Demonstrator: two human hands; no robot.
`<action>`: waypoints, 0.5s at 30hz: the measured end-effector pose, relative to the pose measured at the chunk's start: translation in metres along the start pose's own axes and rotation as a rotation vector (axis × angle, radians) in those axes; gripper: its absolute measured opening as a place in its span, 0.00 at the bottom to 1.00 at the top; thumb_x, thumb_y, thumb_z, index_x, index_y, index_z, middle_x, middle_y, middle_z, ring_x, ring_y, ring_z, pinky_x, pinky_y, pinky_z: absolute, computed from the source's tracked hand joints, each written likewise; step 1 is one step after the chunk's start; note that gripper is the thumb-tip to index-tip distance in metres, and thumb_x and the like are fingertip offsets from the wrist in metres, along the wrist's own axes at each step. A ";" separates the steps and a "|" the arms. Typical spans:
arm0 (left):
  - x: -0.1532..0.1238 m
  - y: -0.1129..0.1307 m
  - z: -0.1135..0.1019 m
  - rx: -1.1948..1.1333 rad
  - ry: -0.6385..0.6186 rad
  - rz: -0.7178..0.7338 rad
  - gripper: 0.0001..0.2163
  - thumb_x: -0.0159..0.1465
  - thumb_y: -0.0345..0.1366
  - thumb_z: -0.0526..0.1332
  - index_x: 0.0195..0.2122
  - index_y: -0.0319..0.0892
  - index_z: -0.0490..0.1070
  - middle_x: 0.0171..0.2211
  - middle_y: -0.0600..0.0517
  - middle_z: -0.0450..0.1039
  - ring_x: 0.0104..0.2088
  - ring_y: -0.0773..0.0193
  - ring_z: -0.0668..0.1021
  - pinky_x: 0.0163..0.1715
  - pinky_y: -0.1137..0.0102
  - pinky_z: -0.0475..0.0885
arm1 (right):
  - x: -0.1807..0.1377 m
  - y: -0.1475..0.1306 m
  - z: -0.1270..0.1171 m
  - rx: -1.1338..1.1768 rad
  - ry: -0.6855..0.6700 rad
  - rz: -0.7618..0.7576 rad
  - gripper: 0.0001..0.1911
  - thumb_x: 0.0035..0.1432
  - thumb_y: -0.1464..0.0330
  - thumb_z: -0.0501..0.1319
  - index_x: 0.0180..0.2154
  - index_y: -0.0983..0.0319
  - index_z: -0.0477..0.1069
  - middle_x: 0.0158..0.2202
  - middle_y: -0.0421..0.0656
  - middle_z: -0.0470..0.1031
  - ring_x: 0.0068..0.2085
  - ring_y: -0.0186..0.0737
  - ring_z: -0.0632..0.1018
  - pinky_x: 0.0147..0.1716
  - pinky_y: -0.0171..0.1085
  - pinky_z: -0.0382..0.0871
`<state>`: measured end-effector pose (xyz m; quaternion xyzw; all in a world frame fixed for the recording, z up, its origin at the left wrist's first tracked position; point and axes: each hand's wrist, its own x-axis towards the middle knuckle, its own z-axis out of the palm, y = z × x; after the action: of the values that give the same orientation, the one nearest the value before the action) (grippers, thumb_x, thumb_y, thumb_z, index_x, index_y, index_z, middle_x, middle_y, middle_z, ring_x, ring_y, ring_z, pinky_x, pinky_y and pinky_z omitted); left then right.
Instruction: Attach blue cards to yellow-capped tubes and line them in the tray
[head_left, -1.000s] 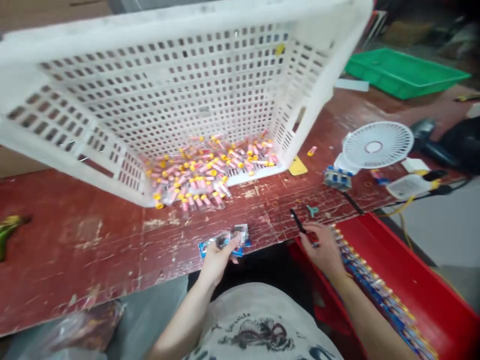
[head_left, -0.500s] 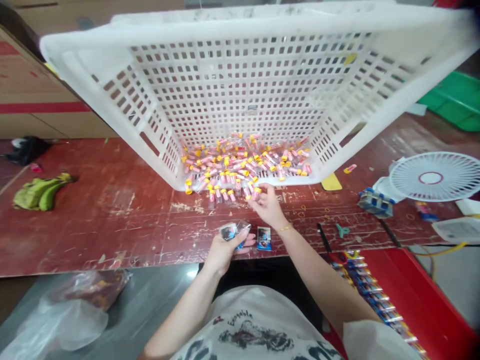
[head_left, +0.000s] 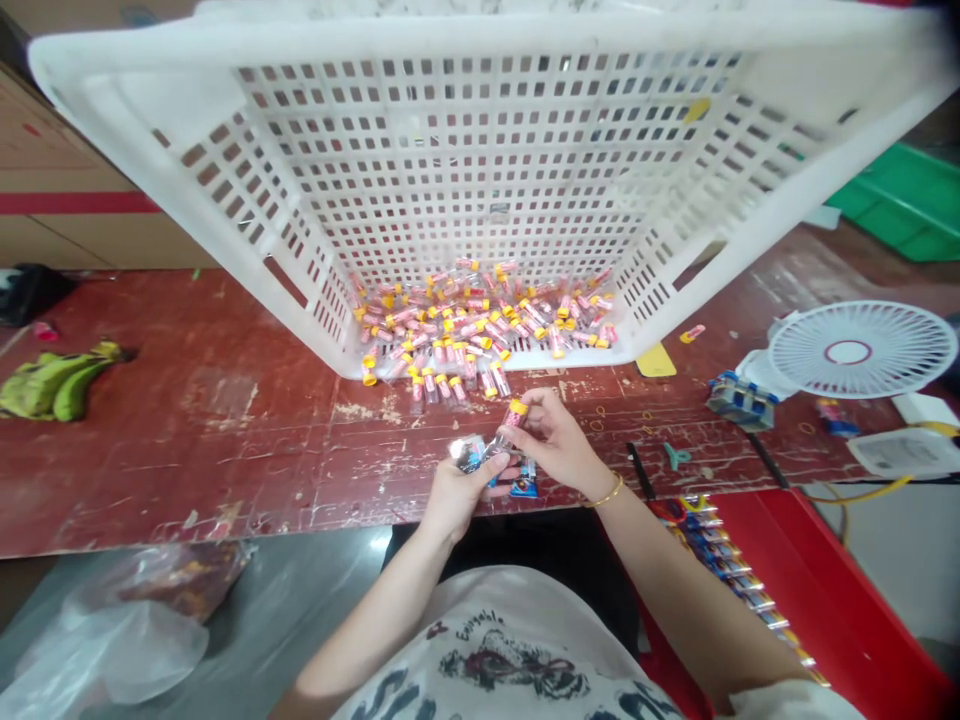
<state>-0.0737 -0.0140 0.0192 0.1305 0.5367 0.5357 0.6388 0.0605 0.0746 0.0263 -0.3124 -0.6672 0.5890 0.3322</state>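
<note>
Green bananas point(head_left: 56, 375) at table's left, white fan point(head_left: 862, 350) at right, green tray point(head_left: 904, 205) beyond, red bin point(head_left: 847, 600)

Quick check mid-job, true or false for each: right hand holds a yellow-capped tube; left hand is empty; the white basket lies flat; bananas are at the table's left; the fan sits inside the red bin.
1. Right hand holds a yellow-capped tube: true.
2. Left hand is empty: false, it holds small packets.
3. White basket lies flat: false, it is tipped toward the person.
4. Bananas at the table's left: true.
5. Fan inside the red bin: false, it is on the table.
</note>
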 end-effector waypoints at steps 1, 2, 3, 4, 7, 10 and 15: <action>0.000 0.001 0.002 -0.035 -0.019 -0.007 0.18 0.50 0.38 0.72 0.39 0.33 0.77 0.39 0.39 0.79 0.38 0.53 0.81 0.32 0.66 0.79 | -0.002 0.002 0.001 0.030 -0.035 0.025 0.13 0.58 0.60 0.60 0.39 0.57 0.58 0.33 0.39 0.72 0.33 0.35 0.75 0.35 0.40 0.73; 0.000 0.001 0.004 -0.077 -0.036 -0.018 0.18 0.51 0.38 0.71 0.41 0.34 0.76 0.40 0.40 0.79 0.39 0.53 0.81 0.33 0.65 0.79 | -0.005 0.003 0.002 0.048 -0.068 0.040 0.14 0.57 0.59 0.61 0.40 0.57 0.58 0.34 0.39 0.72 0.34 0.36 0.76 0.36 0.41 0.74; 0.000 0.002 0.007 -0.118 -0.046 -0.034 0.18 0.53 0.38 0.70 0.42 0.34 0.76 0.40 0.40 0.79 0.39 0.53 0.81 0.35 0.64 0.79 | -0.008 0.003 0.004 0.044 -0.093 0.044 0.18 0.54 0.59 0.63 0.41 0.56 0.58 0.37 0.40 0.72 0.35 0.37 0.76 0.37 0.42 0.74; 0.001 0.003 0.010 -0.151 -0.051 -0.052 0.17 0.54 0.38 0.70 0.42 0.34 0.76 0.39 0.40 0.79 0.39 0.53 0.81 0.36 0.63 0.79 | -0.013 0.004 0.007 0.015 -0.097 0.041 0.24 0.49 0.59 0.67 0.43 0.56 0.58 0.39 0.41 0.72 0.38 0.39 0.76 0.38 0.43 0.74; 0.003 0.005 0.018 -0.200 -0.066 -0.099 0.17 0.54 0.39 0.70 0.42 0.33 0.76 0.38 0.40 0.79 0.38 0.55 0.81 0.38 0.64 0.78 | -0.026 0.006 0.016 -0.174 0.032 0.013 0.41 0.36 0.66 0.73 0.49 0.55 0.54 0.47 0.44 0.67 0.45 0.44 0.74 0.43 0.45 0.73; 0.004 0.004 0.022 -0.202 -0.110 -0.122 0.17 0.53 0.40 0.70 0.40 0.34 0.76 0.38 0.42 0.79 0.35 0.59 0.81 0.37 0.68 0.77 | -0.034 0.010 0.022 -0.299 0.159 -0.011 0.36 0.40 0.71 0.69 0.49 0.55 0.54 0.46 0.44 0.66 0.44 0.43 0.74 0.43 0.44 0.73; -0.002 0.002 0.025 -0.165 -0.102 -0.100 0.15 0.51 0.39 0.71 0.37 0.35 0.77 0.31 0.46 0.79 0.27 0.65 0.79 0.32 0.72 0.75 | -0.040 0.015 0.024 -0.208 0.195 -0.045 0.34 0.42 0.73 0.65 0.49 0.56 0.52 0.45 0.45 0.65 0.40 0.40 0.75 0.38 0.39 0.74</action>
<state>-0.0538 -0.0046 0.0321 0.0778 0.4632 0.5383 0.6997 0.0642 0.0302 0.0059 -0.3859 -0.6961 0.4758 0.3743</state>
